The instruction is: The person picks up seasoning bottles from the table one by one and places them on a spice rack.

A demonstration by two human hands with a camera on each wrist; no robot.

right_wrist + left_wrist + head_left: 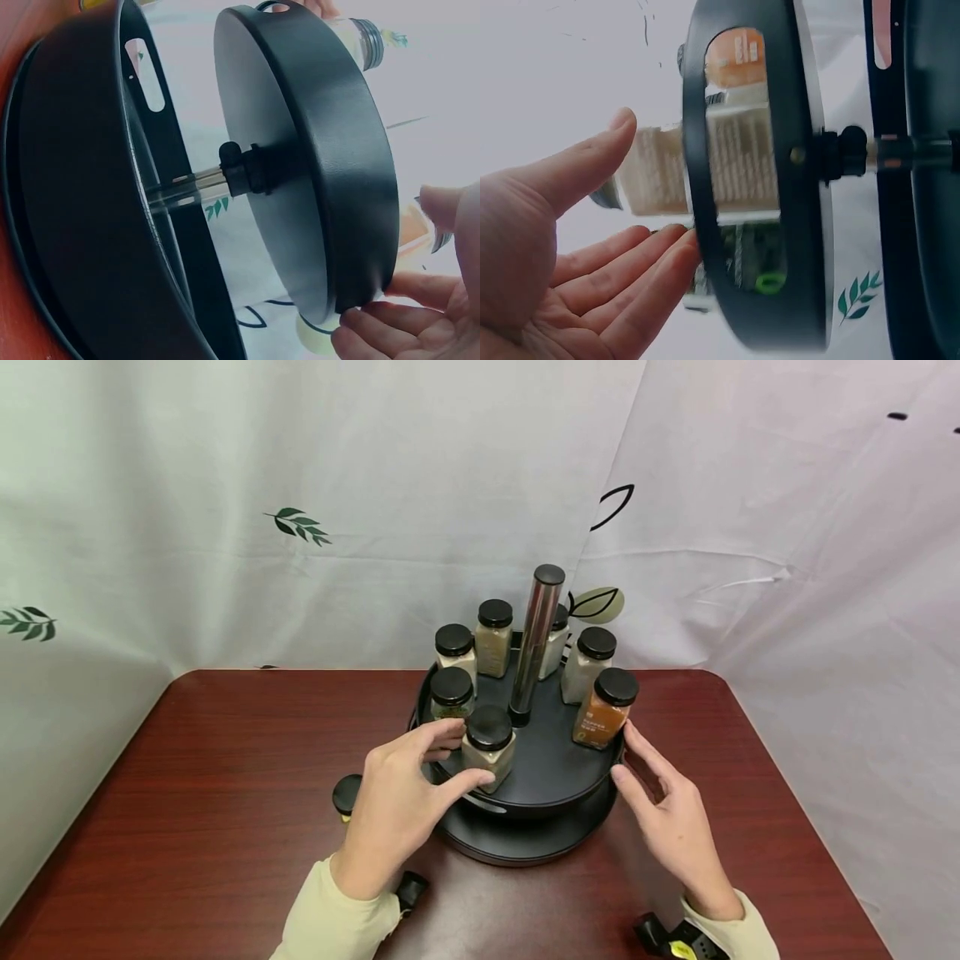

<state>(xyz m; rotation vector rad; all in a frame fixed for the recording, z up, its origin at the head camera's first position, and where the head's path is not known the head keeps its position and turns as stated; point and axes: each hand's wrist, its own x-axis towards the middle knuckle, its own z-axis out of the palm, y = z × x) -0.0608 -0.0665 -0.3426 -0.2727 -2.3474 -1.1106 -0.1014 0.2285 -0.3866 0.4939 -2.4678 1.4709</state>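
Note:
A two-tier black rotating rack (543, 777) stands on the table, its upper tray bearing several square glass spice jars with black lids. At the tray's front sits a jar of pale powder (489, 752). My left hand (408, 789) is around this jar with fingers spread, thumb on its near side and fingers on its far left. The left wrist view has the pale jar (658, 169) between thumb and loosely extended fingers. With straight fingers, my right hand (671, 814) touches the upper tray's right rim (356, 172), beside a jar of orange spice (602, 710).
More jars, such as a green-herb jar (452, 693) and a white-powder jar (588, 667), line the upper tray. A chrome post (536, 639) rises from its middle. Another black-lidded jar (347, 795) stands on the table, partly behind my left hand. A white curtain (405, 485) hangs behind.

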